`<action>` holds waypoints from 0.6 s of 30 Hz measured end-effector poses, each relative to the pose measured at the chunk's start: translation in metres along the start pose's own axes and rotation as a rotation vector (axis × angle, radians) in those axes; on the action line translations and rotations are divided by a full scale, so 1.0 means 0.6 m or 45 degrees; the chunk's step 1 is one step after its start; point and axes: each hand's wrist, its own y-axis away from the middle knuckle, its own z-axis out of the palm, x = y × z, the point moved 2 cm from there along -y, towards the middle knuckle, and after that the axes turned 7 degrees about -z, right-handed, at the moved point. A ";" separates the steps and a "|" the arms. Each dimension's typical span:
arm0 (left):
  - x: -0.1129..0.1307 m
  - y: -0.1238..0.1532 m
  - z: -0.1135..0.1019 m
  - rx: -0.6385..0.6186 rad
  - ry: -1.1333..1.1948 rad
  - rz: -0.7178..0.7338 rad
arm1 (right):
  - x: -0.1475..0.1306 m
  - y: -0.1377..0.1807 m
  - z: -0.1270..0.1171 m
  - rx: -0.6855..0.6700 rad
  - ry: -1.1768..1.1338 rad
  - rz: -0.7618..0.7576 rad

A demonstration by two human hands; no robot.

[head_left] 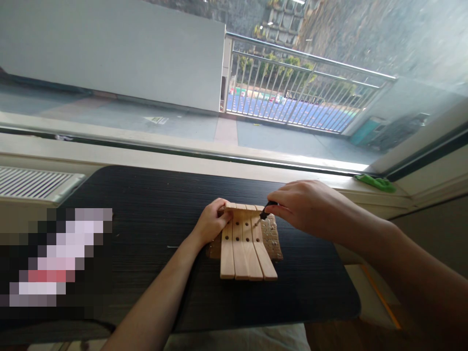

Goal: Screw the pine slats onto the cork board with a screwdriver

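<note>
A small piece made of pale wooden slats (pixel 241 258), with rows of dark round holes, lies on a brown perforated board (pixel 272 239) on the dark table. My left hand (pixel 214 219) grips the slatted piece at its upper left edge, thumb over the top. In my right hand (pixel 300 202) is a screwdriver (pixel 268 209) with a black handle, held tilted. Its tip comes down at a hole in the upper row of the rightmost slat. Whether a screw sits under the tip is too small to tell.
The black wood-grain table (pixel 146 204) stands against a window sill. A green cloth (pixel 376 183) lies on the sill at right. A white slatted radiator (pixel 40 183) is at left, above a pixelated patch. Beyond the glass is a metal railing (pixel 288 92).
</note>
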 end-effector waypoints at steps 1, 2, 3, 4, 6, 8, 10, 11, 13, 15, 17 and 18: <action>-0.001 0.000 0.000 0.000 -0.005 0.002 | -0.001 0.000 0.000 -0.001 0.010 0.004; -0.001 0.000 0.000 0.001 -0.010 0.003 | -0.001 0.000 0.001 0.003 0.020 0.008; -0.001 0.000 0.000 0.001 -0.014 0.004 | -0.003 0.000 0.002 0.010 0.029 0.015; -0.002 0.000 0.000 0.002 -0.019 0.005 | -0.004 0.000 0.003 0.019 0.036 0.023; -0.001 0.000 0.000 0.002 -0.030 0.003 | -0.006 0.000 0.006 0.031 0.038 0.038; 0.000 -0.001 0.000 0.004 -0.036 -0.002 | -0.008 0.002 0.010 0.035 0.009 0.044; 0.001 -0.001 -0.001 0.009 -0.038 -0.004 | -0.010 0.004 0.012 0.041 -0.036 0.035; 0.001 -0.001 -0.001 0.011 -0.038 -0.003 | -0.010 0.005 0.013 0.046 -0.058 0.027; 0.002 0.000 -0.001 0.015 -0.036 -0.007 | -0.012 0.006 0.013 0.057 -0.084 0.009; 0.001 0.000 -0.001 0.015 -0.029 -0.011 | -0.014 0.007 0.012 0.066 -0.087 -0.009; 0.000 0.000 0.000 0.014 -0.024 -0.011 | -0.017 0.007 0.012 0.074 -0.085 -0.021; -0.001 0.000 0.000 0.014 -0.024 -0.009 | -0.018 0.008 0.011 0.080 -0.089 -0.027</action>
